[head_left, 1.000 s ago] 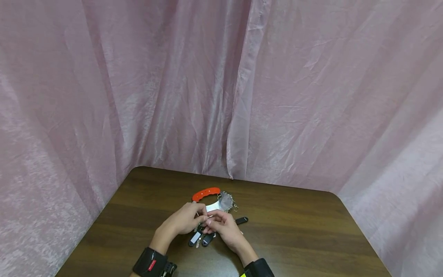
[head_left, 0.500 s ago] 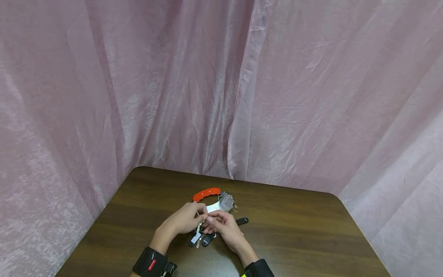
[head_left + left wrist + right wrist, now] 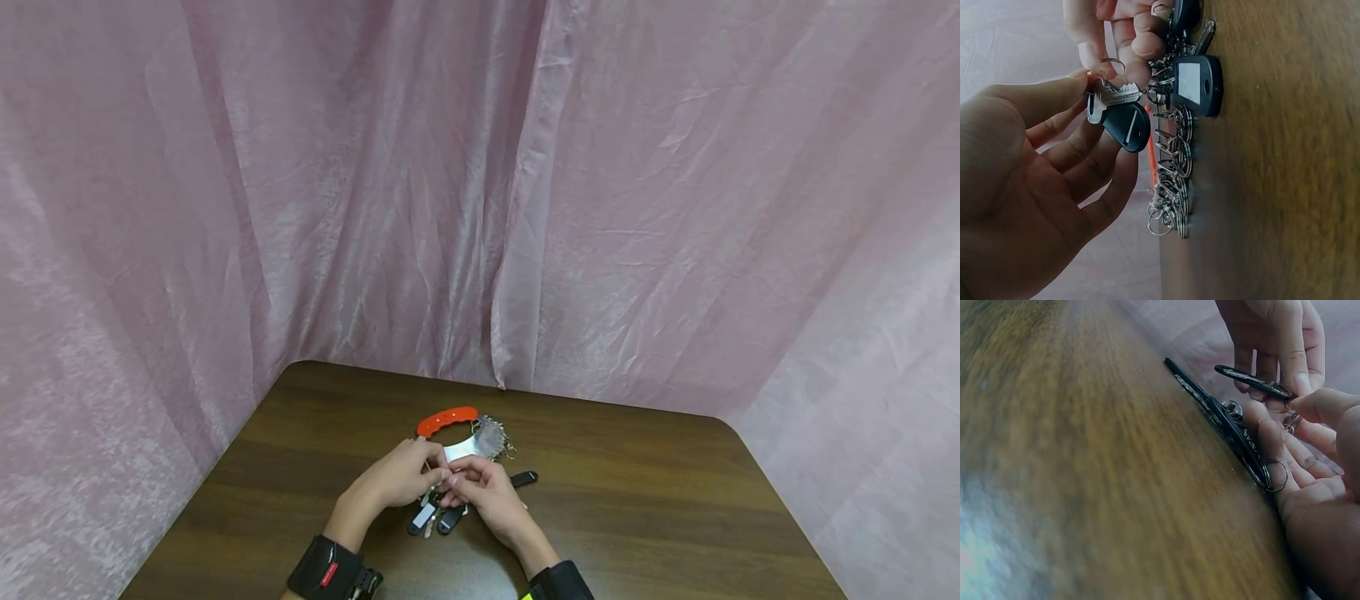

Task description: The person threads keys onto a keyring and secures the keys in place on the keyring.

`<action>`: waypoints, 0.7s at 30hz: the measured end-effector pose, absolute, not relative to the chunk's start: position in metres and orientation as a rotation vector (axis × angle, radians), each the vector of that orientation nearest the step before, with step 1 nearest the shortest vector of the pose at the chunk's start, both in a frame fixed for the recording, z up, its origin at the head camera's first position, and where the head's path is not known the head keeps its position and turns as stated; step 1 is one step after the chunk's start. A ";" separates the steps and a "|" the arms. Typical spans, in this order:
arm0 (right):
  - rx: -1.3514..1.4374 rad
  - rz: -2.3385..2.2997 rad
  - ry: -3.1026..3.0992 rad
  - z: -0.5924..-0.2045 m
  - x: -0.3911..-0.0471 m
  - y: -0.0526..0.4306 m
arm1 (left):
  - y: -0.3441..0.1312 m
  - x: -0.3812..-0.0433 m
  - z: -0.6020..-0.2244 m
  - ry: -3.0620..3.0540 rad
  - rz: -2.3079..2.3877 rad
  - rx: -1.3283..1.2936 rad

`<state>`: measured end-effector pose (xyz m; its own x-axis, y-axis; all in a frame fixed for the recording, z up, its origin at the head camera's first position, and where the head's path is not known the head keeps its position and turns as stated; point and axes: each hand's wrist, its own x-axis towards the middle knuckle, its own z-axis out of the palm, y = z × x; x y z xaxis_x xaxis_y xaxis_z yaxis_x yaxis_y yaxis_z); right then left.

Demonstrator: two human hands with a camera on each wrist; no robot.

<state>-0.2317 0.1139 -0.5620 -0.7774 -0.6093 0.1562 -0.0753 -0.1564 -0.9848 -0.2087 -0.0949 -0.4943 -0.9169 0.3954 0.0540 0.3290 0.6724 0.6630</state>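
Observation:
My left hand (image 3: 402, 473) and right hand (image 3: 491, 497) meet fingertip to fingertip above the table. In the left wrist view, the left thumb and forefinger pinch a small key ring, from which a silver key (image 3: 1117, 96) and a black key tag (image 3: 1129, 127) hang. The right thumb and fingers pinch at a thin metal ring (image 3: 1114, 61) right beside it; how the rings link is hidden by the fingertips. Just beyond lies a metal key holder (image 3: 489, 437) with an orange grip (image 3: 447, 420) and several small split rings (image 3: 1175, 156) along its edge.
Black tags, one white-labelled (image 3: 424, 514) and another (image 3: 451, 518), lie with a key (image 3: 430, 526) below the hands. A further black tag (image 3: 524, 478) sits to the right. The brown wooden table (image 3: 637, 500) ends at a pink curtain (image 3: 420, 208).
Only slight finger movement at the pinched ring shows. The hands, tags and key holder keep their places.

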 end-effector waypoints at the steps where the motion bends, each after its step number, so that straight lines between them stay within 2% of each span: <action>1: -0.775 -1.993 1.749 -0.562 -0.232 0.114 | -0.095 -0.209 -0.495 2.788 1.074 0.601; 21: -0.800 -2.022 1.731 -0.564 -0.233 0.115 | -0.093 -0.207 -0.492 2.798 1.089 0.657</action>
<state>-0.2327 0.1146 -0.5643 -0.7750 -0.6044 0.1846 -0.0892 -0.1845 -0.9788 -0.2067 -0.0926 -0.4920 -0.9064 0.4128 0.0895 0.3647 0.6579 0.6589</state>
